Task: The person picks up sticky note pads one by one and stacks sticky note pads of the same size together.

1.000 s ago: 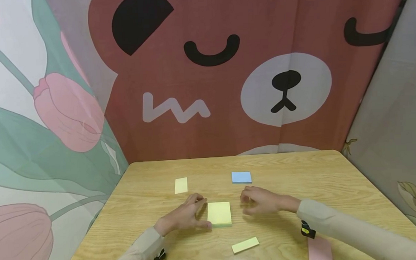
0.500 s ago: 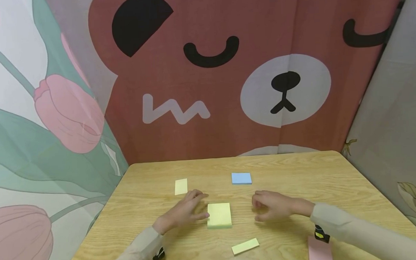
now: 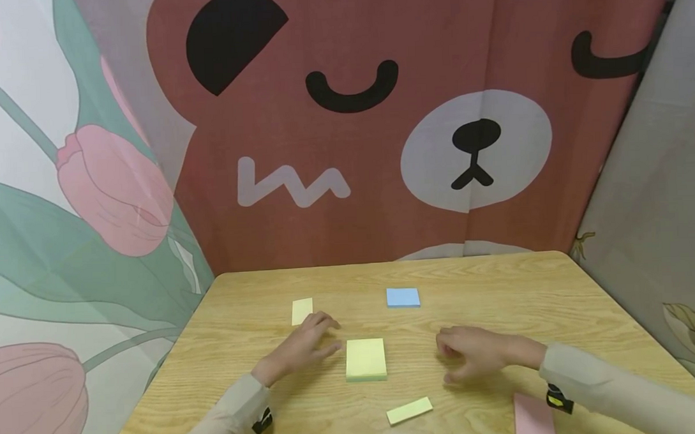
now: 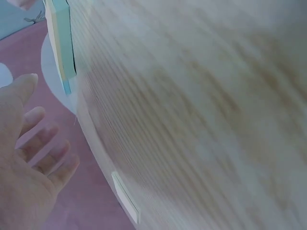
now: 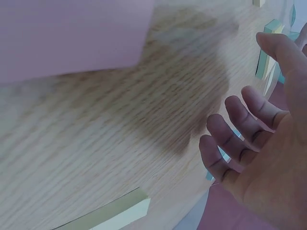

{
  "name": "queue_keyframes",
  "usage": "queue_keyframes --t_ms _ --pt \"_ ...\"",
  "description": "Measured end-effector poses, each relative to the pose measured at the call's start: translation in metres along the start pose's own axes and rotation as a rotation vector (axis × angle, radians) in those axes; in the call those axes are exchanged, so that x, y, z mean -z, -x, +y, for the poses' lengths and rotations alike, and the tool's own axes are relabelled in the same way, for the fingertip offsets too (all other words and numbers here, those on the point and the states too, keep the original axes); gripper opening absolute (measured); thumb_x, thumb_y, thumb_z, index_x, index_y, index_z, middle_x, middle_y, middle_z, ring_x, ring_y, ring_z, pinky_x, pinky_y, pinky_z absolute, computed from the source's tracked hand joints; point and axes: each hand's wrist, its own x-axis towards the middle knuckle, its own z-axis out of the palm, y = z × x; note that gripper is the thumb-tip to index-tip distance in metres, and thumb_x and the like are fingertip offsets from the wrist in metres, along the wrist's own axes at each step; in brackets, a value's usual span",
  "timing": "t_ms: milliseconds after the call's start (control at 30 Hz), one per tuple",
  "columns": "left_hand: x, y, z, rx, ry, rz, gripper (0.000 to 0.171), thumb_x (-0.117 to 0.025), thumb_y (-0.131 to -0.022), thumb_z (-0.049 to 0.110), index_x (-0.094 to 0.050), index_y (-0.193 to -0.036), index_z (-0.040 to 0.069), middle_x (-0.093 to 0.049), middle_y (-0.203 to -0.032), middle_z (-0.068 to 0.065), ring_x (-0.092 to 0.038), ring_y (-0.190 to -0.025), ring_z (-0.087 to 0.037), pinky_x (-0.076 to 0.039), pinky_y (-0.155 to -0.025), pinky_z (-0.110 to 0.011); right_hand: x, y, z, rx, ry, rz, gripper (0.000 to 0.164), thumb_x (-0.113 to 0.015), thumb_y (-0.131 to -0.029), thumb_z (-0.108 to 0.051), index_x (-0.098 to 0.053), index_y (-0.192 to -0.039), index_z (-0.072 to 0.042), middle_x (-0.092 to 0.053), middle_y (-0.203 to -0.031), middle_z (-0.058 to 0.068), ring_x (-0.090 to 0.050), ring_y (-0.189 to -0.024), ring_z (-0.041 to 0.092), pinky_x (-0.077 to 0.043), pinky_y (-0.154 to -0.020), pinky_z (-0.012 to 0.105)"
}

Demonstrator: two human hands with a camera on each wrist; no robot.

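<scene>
A square yellow sticky note pad with a greenish lower edge lies on the table between my hands. My left hand is just left of it, holding nothing, its thumb and fingers apart. Those fingers overlap the corner of a small pale yellow note pad in the head view. Further off to the right, my right hand hovers over the wood with loosely bent fingers and nothing in them. Its curved fingers show plainly in the right wrist view, partly covering a blue pad.
The blue pad lies toward the back of the wooden table. A narrow yellow pad is at the front, and a pink pad sits near the right sleeve. Printed curtains hang behind and beside the table.
My left hand has drawn back from the square pad, up and to the left. My right hand has moved right, away from that pad. The pads have stayed in place.
</scene>
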Motion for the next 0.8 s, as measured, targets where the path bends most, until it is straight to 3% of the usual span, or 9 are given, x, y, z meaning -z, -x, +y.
queue_keyframes --t_ms 200,800 --pt "0.003 0.001 -0.005 0.033 -0.009 0.008 0.04 -0.053 -0.09 0.034 -0.051 -0.118 0.006 -0.044 -0.116 0.002 -0.04 -0.107 -0.015 -0.04 -0.088 -0.033 0.002 0.012 -0.003 -0.012 0.001 -0.021 0.035 -0.066 -0.076 -0.045 -0.044 -0.082 -0.019 -0.042 -0.074 -0.01 -0.037 -0.065 0.001 -0.036 -0.055 0.017" --pt "0.004 0.001 -0.023 0.051 -0.022 0.03 0.037 -0.057 -0.089 0.028 -0.053 -0.118 0.005 -0.048 -0.115 0.0 -0.041 -0.106 -0.015 -0.041 -0.086 -0.033 0.008 0.037 -0.012 -0.035 0.013 -0.114 0.033 -0.063 -0.077 -0.048 -0.043 -0.081 -0.022 -0.037 -0.075 -0.014 -0.035 -0.064 0.0 -0.032 -0.053 0.018"
